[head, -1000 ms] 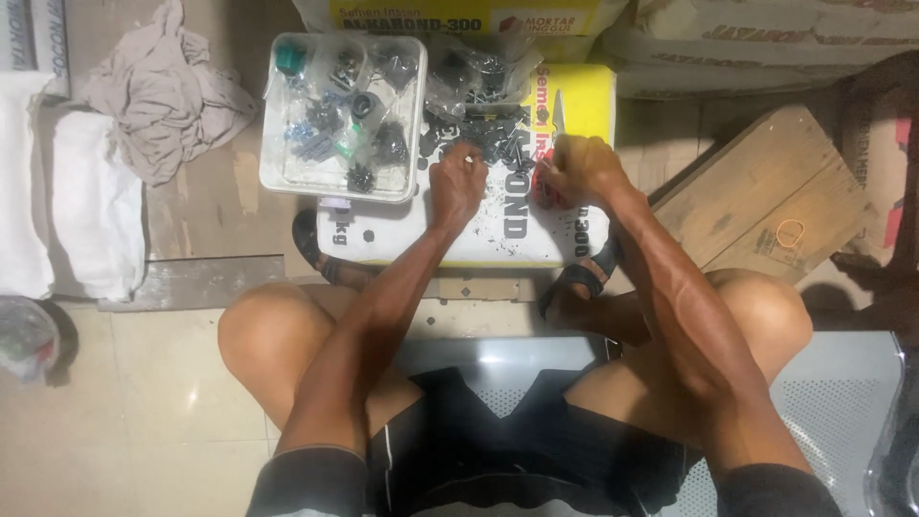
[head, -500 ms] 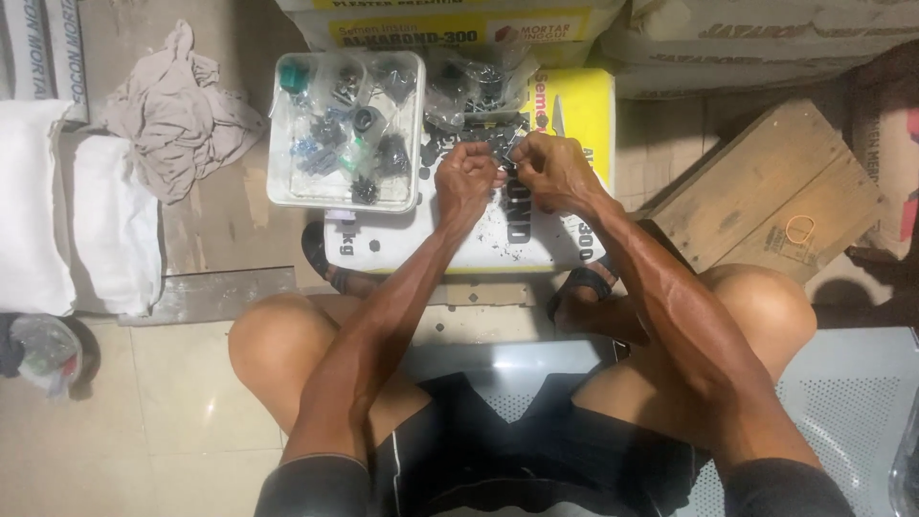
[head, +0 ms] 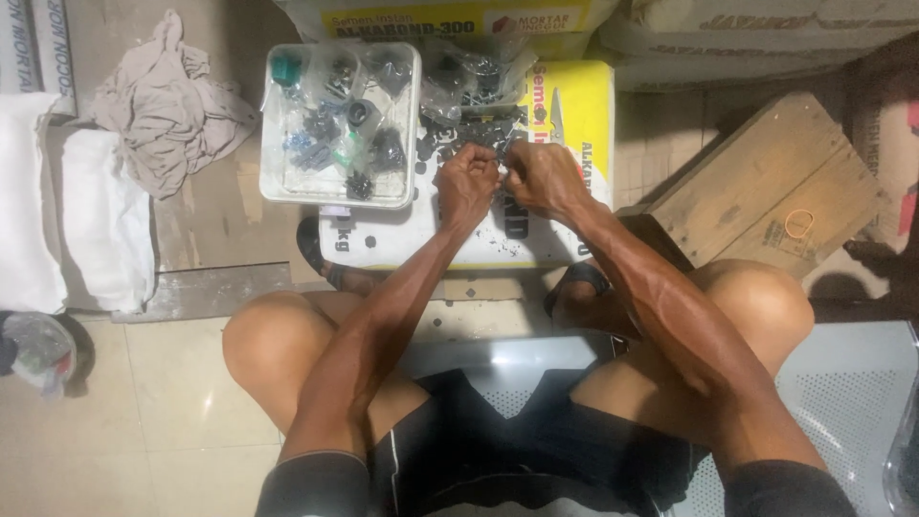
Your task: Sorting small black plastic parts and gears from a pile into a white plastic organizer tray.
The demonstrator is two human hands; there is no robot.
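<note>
Both fists meet over the pile of small dark metal parts (head: 479, 134) on the yellow-and-white sack (head: 574, 105); left hand (head: 466, 182) and right hand (head: 538, 177) pinch something too small to tell, beside the white plastic tray (head: 273, 124).

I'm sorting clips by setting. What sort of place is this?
Likely a storeroom or building-supply workshop: cement sacks on a tiled floor, a wooden crate, and a white tray of small hardware parts.

Small dark metal parts (head: 469, 144) heaped on a yellow-and-white sack (head: 574, 124)

Loose scatter, some in clear bags; the heap lies just right of the white tray (head: 287, 191); one tiny piece pinched between both hands, too small to identify.
</note>
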